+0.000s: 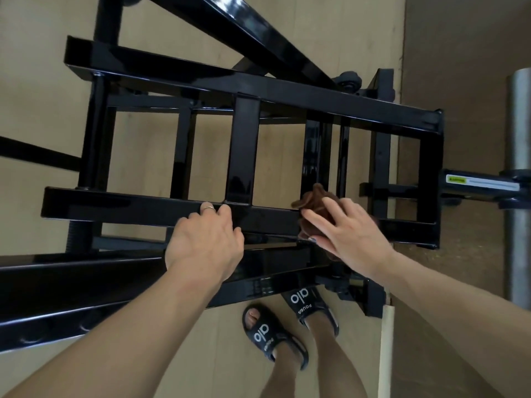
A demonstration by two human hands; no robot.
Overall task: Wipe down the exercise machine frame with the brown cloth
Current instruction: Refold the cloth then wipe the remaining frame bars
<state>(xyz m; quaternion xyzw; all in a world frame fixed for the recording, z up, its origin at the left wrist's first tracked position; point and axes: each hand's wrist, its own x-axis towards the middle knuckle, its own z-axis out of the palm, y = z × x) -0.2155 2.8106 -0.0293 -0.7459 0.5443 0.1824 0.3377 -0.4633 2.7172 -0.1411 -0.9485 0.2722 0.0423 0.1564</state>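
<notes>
Looking down from my head camera, I see the glossy black steel exercise machine frame [241, 150] spread below me, its square tubes forming a ladder of crossbars over a tan floor [143, 145]. My left hand [205, 239] rests on the near horizontal bar, fingers curled over its far edge, a thin silver ring [207, 207] on one finger. My right hand [346, 232] lies further right on the same bar, fingers spread and fairly straight, pressing the crumpled brown cloth [314, 206] against the tube. The cloth bunches out from under my fingers, touching the bar where an upright post meets it. Below the frame, my feet stand in black slide sandals [268, 333] with white lettering. At the right, a dull grey metal pole [518, 182] runs vertically, and a black arm bearing a white and yellow warning label [481, 181] reaches toward it.
</notes>
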